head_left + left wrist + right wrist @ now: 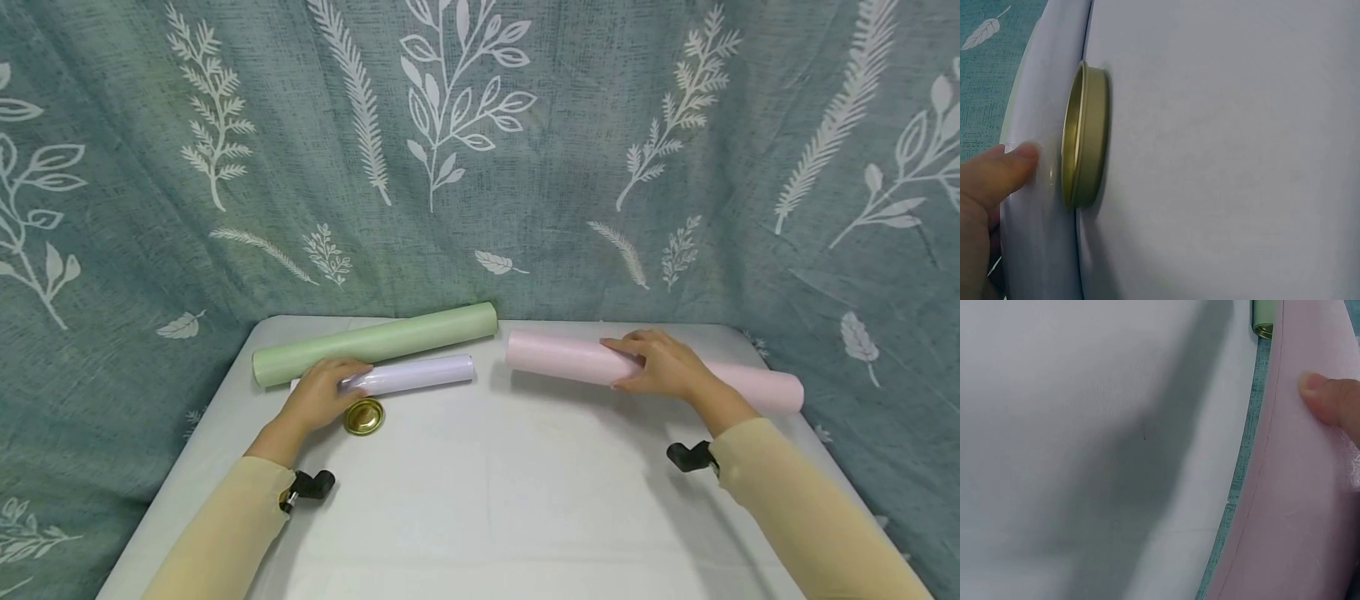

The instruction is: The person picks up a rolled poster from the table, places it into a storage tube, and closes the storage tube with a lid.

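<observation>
My left hand (324,398) grips a glossy lavender tube (420,374) near its left end, on the white table. In the left wrist view, the thumb (1021,159) lies along the tube's side. Next to it sits a round gold lid (363,416), shallow and rimmed. My right hand (656,365) holds a long pink tube (558,357) around its middle, thumb on the near side; a seam runs along it in the right wrist view. The pink tube appears raised, with a shadow below. Behind the lavender tube lies a thicker, longer pale green tube (390,337).
The white table (487,500) has rounded far corners. A teal curtain (555,150) with white leaf prints hangs along its back and sides. The green tube's gold-rimmed end (1264,330) shows in the right wrist view.
</observation>
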A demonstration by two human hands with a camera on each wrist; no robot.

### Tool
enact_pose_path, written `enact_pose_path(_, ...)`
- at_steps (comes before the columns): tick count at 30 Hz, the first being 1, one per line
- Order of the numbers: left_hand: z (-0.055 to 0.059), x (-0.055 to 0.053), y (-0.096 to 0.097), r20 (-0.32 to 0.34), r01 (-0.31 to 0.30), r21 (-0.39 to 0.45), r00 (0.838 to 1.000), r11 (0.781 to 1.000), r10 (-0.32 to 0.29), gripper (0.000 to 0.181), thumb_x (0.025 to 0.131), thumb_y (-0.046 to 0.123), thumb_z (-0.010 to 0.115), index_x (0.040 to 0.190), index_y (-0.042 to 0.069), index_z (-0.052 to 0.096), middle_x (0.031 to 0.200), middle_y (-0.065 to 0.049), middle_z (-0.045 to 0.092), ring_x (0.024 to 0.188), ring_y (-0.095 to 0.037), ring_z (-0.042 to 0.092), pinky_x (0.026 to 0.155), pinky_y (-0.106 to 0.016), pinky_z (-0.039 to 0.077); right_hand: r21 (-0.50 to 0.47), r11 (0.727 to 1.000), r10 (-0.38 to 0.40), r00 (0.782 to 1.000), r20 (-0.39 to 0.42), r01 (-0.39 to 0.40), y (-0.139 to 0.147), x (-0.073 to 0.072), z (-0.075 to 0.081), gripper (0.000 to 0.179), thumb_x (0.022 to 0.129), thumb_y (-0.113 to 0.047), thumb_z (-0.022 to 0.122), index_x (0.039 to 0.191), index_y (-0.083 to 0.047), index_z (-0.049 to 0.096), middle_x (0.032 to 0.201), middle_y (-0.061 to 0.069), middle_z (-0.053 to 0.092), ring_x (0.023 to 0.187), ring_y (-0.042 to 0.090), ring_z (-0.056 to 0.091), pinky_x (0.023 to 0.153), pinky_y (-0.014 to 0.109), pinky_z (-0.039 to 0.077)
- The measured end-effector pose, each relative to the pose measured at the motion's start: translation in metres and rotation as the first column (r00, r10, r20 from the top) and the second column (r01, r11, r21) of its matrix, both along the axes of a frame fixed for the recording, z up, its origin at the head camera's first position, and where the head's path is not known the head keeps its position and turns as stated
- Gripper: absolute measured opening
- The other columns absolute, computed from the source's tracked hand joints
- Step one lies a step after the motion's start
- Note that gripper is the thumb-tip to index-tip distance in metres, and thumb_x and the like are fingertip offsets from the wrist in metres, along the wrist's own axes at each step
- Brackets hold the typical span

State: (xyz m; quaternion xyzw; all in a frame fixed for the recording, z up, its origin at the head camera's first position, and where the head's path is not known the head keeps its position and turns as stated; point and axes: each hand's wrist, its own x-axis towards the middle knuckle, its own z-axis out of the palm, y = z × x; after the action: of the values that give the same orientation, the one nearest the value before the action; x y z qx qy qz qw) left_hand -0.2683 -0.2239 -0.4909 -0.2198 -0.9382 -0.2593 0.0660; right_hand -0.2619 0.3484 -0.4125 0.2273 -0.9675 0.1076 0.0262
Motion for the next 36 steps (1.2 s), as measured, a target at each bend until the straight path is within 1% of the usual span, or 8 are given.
enact_pose_path(4,0.001,-0.001,0.0,-0.007,0.001,0.001,1.0,1.0,-0.001,0.041,0.091,0.021,0.077,0.13,0.013,0.068,0.132,-0.014,0.063,0.127,-0.041,0.051,0.108,-0.061,0.034,-0.018,1.0,0.014,1.0,-0.002,-0.014,-0.001,0.003,0.001,0.076,0.079,-0.045,0.084,0.146,-0.024,0.055,0.129,0.012,0.061,0.122,0.04,0.052,0.094,0.06,0.046)
enact_pose_path(6,0.002,-0.002,-0.001,-0.011,0.008,0.004,1.0,1.0,-0.008,0.041,0.09,0.021,0.077,0.129,0.013,0.069,0.131,-0.013,0.065,0.125,-0.041,0.052,0.106,-0.06,0.035,-0.037,0.999,0.016,1.0,0.005,-0.016,-0.001,0.004,0.002,0.076,0.079,-0.045,0.084,0.147,-0.024,0.055,0.128,0.012,0.061,0.121,0.039,0.053,0.095,0.06,0.045)
enact_pose_path(12,0.005,-0.003,-0.002,-0.014,0.023,-0.005,1.0,1.0,-0.023,0.045,0.088,0.02,0.079,0.13,0.012,0.069,0.13,-0.012,0.066,0.124,-0.04,0.053,0.106,-0.06,0.035,-0.095,0.995,0.023,1.0,0.017,-0.021,0.0,0.005,-0.001,0.077,0.079,-0.047,0.084,0.146,-0.022,0.055,0.123,0.01,0.062,0.109,0.033,0.06,0.088,0.053,0.05)
enact_pose_path(16,0.005,-0.002,-0.003,-0.014,0.03,0.0,0.999,1.0,-0.03,0.046,0.088,0.02,0.079,0.132,0.012,0.068,0.131,-0.013,0.066,0.125,-0.04,0.054,0.107,-0.06,0.034,-0.09,0.996,0.014,1.0,0.026,-0.012,-0.001,0.006,-0.004,0.077,0.08,-0.048,0.083,0.147,-0.022,0.055,0.124,0.008,0.061,0.107,0.031,0.062,0.086,0.052,0.051)
enact_pose_path(19,0.005,-0.001,-0.005,-0.015,0.035,0.006,0.999,0.999,-0.035,0.046,0.088,0.02,0.079,0.132,0.012,0.068,0.131,-0.014,0.065,0.125,-0.039,0.055,0.108,-0.06,0.034,-0.088,0.996,0.019,0.999,0.03,-0.017,-0.002,0.008,-0.004,0.077,0.08,-0.047,0.084,0.147,-0.023,0.054,0.126,0.009,0.061,0.108,0.032,0.062,0.087,0.053,0.051)
enact_pose_path(25,0.006,0.005,-0.008,0.0,0.022,0.007,1.0,1.0,-0.022,0.046,0.089,0.02,0.078,0.132,0.013,0.067,0.132,-0.013,0.065,0.126,-0.038,0.056,0.107,-0.057,0.039,-0.092,0.995,0.045,0.999,0.015,-0.044,-0.005,0.013,-0.005,0.076,0.08,-0.048,0.083,0.146,-0.024,0.055,0.127,0.009,0.063,0.111,0.034,0.062,0.089,0.055,0.05)
enact_pose_path(32,0.012,0.011,-0.01,-0.028,0.017,0.031,0.999,0.999,-0.016,0.045,0.088,0.018,0.079,0.131,0.014,0.068,0.13,-0.012,0.066,0.124,-0.036,0.058,0.106,-0.053,0.042,-0.091,0.995,0.05,0.999,0.019,-0.049,-0.004,0.014,-0.006,0.075,0.08,-0.047,0.083,0.146,-0.024,0.055,0.127,0.009,0.062,0.111,0.033,0.061,0.087,0.054,0.05)
enact_pose_path(36,0.015,0.015,-0.013,-0.023,0.021,0.04,1.0,0.999,-0.02,0.045,0.088,0.017,0.079,0.131,0.014,0.068,0.131,-0.012,0.066,0.124,-0.036,0.058,0.106,-0.053,0.042,-0.084,0.996,0.042,0.998,0.037,-0.039,-0.003,0.016,-0.007,0.075,0.08,-0.048,0.082,0.146,-0.025,0.055,0.129,0.01,0.062,0.113,0.034,0.06,0.089,0.055,0.05)
